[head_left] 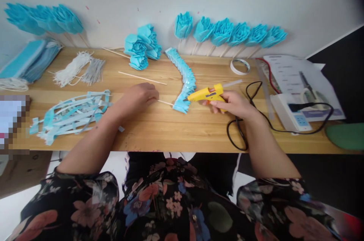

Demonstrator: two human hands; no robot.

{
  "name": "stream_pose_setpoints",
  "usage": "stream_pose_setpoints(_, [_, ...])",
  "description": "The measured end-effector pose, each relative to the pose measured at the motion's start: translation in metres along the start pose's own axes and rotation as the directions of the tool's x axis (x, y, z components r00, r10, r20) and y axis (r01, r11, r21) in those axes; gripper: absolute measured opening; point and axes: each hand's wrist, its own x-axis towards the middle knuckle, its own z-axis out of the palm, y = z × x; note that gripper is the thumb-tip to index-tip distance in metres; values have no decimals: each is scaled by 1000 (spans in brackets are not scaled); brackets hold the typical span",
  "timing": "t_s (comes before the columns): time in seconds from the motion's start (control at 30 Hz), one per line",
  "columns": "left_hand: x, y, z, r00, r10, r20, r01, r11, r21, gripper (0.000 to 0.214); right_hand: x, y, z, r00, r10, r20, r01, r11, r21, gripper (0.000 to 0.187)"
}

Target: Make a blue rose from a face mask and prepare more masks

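My right hand [231,104] is closed round a yellow hot glue gun [207,92], its nozzle at the lower part of a pleated blue strip [182,69]. That strip curves across the table and bears shiny spots, perhaps glue. My left hand [143,95] pinches a thin wooden stick [165,102], whose far end meets the strip's lower end. Another wooden stick [142,77] lies just behind my left hand. A clear glue stick [233,83] pokes out of the gun's back.
Blue flowers on sticks lean on the wall, left [66,19] and right [223,32]; more blue flowers [142,46] lie between. Offcuts [75,114], white cords [72,68] and face masks [31,61] are left. A tape roll [240,72], black cable [228,131], power strip [287,110] and scissors [308,87] lie right.
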Motion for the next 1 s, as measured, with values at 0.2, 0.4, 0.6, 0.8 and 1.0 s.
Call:
stream_pose_setpoints(0.2, [0, 1, 0, 999, 41, -8, -40, 997, 70, 26, 2, 3, -3, 999, 0, 33, 0, 1000, 20, 37])
stream_pose_setpoints(0.4, [4, -7, 5, 998, 57, -26, -53, 991, 125, 23, 2, 14, -9, 999, -12, -33, 19, 975, 221, 44])
stream_pose_setpoints(0.6, [7, -16, 11, 998, 57, -32, -53, 991, 121, 21, 1, 15, -8, 993, -54, -107, 86, 941, 327, 48])
stream_pose_setpoints(0.8, [7, -13, 8, 998, 49, -39, -45, 995, 91, 23, 3, 16, -13, 992, -59, -109, 95, 926, 364, 47])
stream_pose_setpoints(1.0, [7, -11, 8, 999, -12, -31, 15, 998, 68, 18, 7, 22, -16, 993, -83, -80, 108, 913, 393, 49])
